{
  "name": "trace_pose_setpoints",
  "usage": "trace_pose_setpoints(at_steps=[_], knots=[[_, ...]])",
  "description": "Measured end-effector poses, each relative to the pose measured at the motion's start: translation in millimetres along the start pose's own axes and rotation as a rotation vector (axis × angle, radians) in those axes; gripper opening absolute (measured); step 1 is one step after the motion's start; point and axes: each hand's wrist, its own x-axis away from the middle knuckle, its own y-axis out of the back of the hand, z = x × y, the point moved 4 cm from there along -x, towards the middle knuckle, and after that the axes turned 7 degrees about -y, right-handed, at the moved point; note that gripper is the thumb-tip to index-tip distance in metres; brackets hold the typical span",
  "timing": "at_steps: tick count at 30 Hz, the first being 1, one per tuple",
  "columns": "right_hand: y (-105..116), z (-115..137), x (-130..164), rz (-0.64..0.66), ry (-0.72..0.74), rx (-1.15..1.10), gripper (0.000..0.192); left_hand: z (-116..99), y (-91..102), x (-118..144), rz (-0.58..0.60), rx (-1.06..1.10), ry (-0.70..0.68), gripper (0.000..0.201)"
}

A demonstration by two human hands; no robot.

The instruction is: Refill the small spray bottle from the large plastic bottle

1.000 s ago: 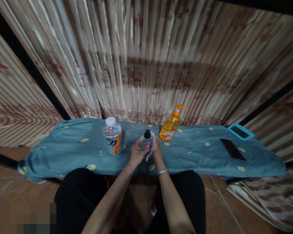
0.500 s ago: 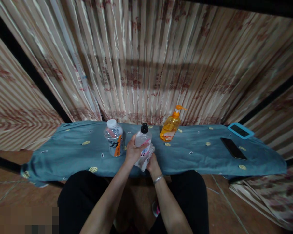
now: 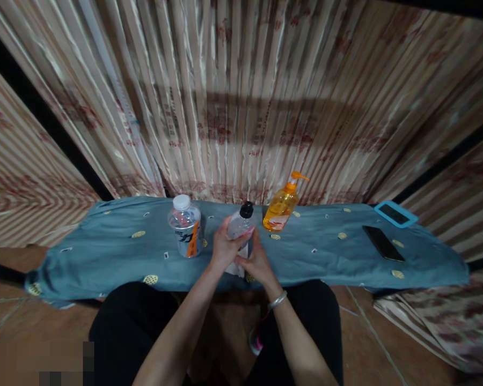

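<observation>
A clear bottle (image 3: 236,226) with a black cap and a label with some pink leans to the right in front of me. My left hand (image 3: 224,247) is wrapped round its left side, thumb across the front. My right hand (image 3: 261,261), with a silver bracelet at the wrist, curls round the bottle's lower right side. Beneath its thumb a crumpled white tissue (image 3: 236,269) shows, pressed against the bottle; part of it is hidden by the hands.
Left of my hands stands a clear drink bottle (image 3: 185,231) with a white cap. An orange pump bottle (image 3: 280,208) stands to the right. Farther right lie a black phone (image 3: 383,244) and a blue-framed device (image 3: 395,214) on the teal cloth (image 3: 326,257). Striped curtain (image 3: 241,107) hangs behind.
The bottle has tipped to the right, its cap shifting right. My right hand has come up from underneath to the bottle's right side, and less of the tissue shows.
</observation>
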Motion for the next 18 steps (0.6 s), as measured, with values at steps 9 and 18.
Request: trace_pose_setpoints(at_steps=[9, 18], knots=[[56, -36, -8, -0.215, -0.265, 0.222, 0.040, 15, -74.6, 14, 0.270, 0.057, -0.055, 0.063], [96, -73, -34, -0.435, -0.422, 0.318, 0.041, 71, -8.0, 45, 0.225, -0.247, -0.154, 0.052]])
